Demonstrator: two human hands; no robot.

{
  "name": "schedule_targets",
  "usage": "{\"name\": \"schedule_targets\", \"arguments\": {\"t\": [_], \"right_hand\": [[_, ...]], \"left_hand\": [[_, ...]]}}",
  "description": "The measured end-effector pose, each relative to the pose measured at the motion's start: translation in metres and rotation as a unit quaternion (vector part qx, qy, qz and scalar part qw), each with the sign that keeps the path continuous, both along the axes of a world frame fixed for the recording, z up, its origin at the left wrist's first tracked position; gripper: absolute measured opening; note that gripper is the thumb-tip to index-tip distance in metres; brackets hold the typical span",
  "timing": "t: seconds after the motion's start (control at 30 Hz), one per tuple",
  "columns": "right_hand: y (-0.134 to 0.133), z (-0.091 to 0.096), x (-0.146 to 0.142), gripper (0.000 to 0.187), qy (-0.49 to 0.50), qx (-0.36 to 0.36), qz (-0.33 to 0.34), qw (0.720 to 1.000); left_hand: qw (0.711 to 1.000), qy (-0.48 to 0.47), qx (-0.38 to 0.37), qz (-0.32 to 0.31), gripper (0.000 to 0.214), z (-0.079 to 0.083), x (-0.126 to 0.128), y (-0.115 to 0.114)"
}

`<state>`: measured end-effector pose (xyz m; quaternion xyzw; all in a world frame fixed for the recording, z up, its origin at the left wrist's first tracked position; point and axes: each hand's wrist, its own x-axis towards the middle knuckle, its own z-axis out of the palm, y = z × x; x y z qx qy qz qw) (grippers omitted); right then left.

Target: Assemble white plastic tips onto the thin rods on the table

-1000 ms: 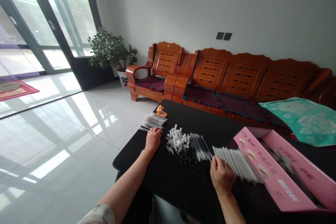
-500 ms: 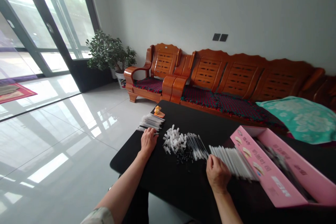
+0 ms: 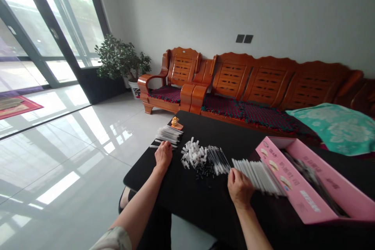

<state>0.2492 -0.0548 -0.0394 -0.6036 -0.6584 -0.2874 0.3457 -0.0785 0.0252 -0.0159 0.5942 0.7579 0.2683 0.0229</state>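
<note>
My left hand (image 3: 163, 156) is closed at the table's left edge, its fingertips down on a slim white pen (image 3: 153, 147) that shows on both sides of them. Just beyond lies a pile of similar pens (image 3: 169, 133). My right hand (image 3: 240, 188) is closed in a pinch at the near end of a thin dark pen refill (image 3: 225, 158), the rightmost of a bunch of refills (image 3: 216, 158). To its right lies a row of white pen barrels (image 3: 258, 175). Between my hands are a heap of white caps (image 3: 193, 153) and small black plugs (image 3: 204, 171).
A pink box (image 3: 281, 181) with dark contents stands at the table's right. A small orange figurine (image 3: 175, 122) sits at the far left corner of the black table (image 3: 187, 199). Behind stand a wooden sofa (image 3: 231, 74) and a potted plant (image 3: 121, 60).
My left hand has shifted slightly left and back along the pens, and the end of a white pen now shows further left of it. My right hand stays by the refills. The view has shifted slightly.
</note>
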Motion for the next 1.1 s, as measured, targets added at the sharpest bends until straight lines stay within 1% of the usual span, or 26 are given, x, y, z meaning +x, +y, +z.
{"name": "schedule_targets", "arguments": {"t": [0.17,0.27,0.43,0.57,0.67,0.8,0.9,0.97,1.03,1.1], "right_hand": [[0.000,0.001,-0.001,0.026,0.020,-0.003,0.012,1.000],[0.000,0.002,-0.001,0.025,0.022,0.002,0.015,1.000],[0.000,0.003,-0.001,0.023,0.007,0.016,0.013,1.000],[0.001,0.002,0.001,0.023,-0.003,0.014,0.013,1.000],[0.001,0.002,0.001,0.021,-0.015,0.031,0.016,0.999],[0.001,0.004,0.002,0.017,-0.022,0.059,0.022,0.998],[-0.002,0.007,0.002,0.015,-0.012,0.078,0.023,0.997],[-0.005,0.013,0.000,0.014,0.002,0.088,0.032,0.996],[-0.008,0.022,-0.004,0.014,0.022,0.086,0.055,0.994],[-0.006,0.033,-0.011,0.014,0.042,0.072,0.091,0.992]], "left_hand": [[1.000,0.008,-0.016,0.005,0.022,0.002,0.000,0.000],[0.999,0.017,-0.025,-0.016,0.023,0.003,-0.002,-0.005],[0.997,0.039,-0.045,-0.056,0.025,0.006,-0.007,-0.020],[0.995,0.023,-0.075,-0.060,0.015,0.010,-0.014,-0.027],[0.996,0.000,-0.070,-0.051,0.012,0.012,-0.021,-0.030],[0.998,-0.033,-0.042,-0.024,0.028,0.012,-0.029,-0.038],[0.998,-0.053,-0.038,-0.010,0.040,0.013,-0.032,-0.047],[0.997,-0.067,-0.034,-0.010,0.048,0.014,-0.035,-0.052],[0.995,-0.098,-0.027,-0.009,0.055,0.015,-0.040,-0.056],[0.985,-0.171,-0.027,-0.007,0.061,0.018,-0.045,-0.057]]}}
